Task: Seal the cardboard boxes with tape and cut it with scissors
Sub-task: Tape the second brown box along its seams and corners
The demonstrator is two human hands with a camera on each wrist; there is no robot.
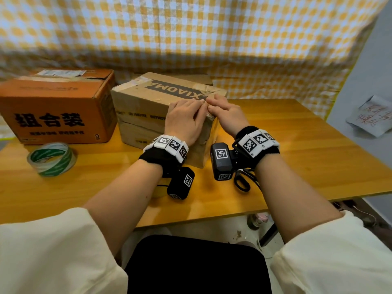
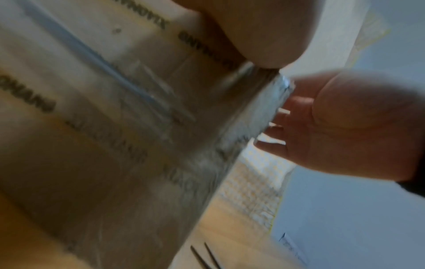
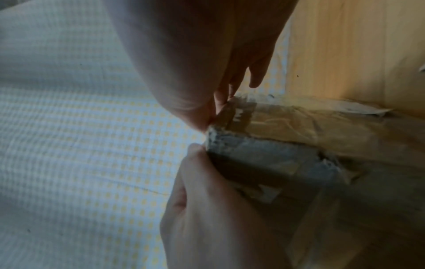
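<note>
Nearest the head camera, my forearms reach over the worktop point(image 1: 297, 132). Both hands, left hand point(image 1: 184, 119) and right hand point(image 1: 228, 114), lie flat with straight fingers pressing the brown box point(image 1: 144, 102) at its near top corner. Tape roll point(image 1: 52, 159) lies left; scissors point(image 1: 242, 180) lie under my right wrist.

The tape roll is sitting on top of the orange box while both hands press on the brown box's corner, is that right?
Not quite. The head view shows the tape roll lying on the wooden table, in front of the orange box, not on top of it. The rest holds: the left hand and the right hand are both at the near top corner of the brown box.
</note>
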